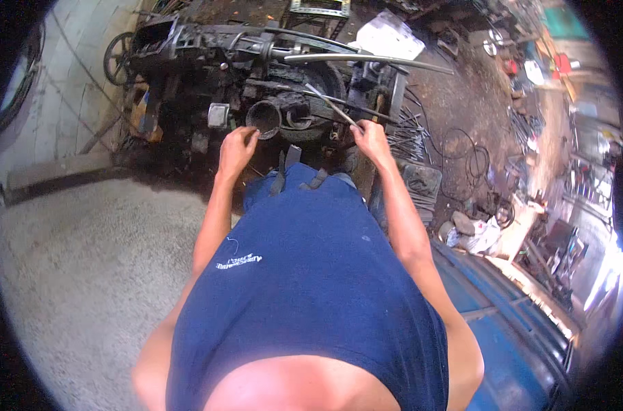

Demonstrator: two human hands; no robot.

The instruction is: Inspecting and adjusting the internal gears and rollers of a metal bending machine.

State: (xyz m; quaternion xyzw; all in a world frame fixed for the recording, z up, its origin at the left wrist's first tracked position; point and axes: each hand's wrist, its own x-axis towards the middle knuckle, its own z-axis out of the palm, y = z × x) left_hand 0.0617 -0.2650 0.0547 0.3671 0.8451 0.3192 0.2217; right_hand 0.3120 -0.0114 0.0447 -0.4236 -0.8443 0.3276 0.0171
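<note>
My right hand is closed on the near end of a thin metal rod. The rod slants away to the left, its pale far tip lying over a dark, greasy machine. My left hand is beside a round, can-like container at the machine's near side. Its thumb and fingertips are pinched together close to the rim; whatever they hold, if anything, is too small to make out. A second round opening sits just right of the container. A small pale box-shaped part is left of it.
A long metal bar crosses the machine's upper right, and a handwheel stands at its left end. Several thin rods lie in a heap at right. Black cable coils on the floor. Blue metal panels are at lower right.
</note>
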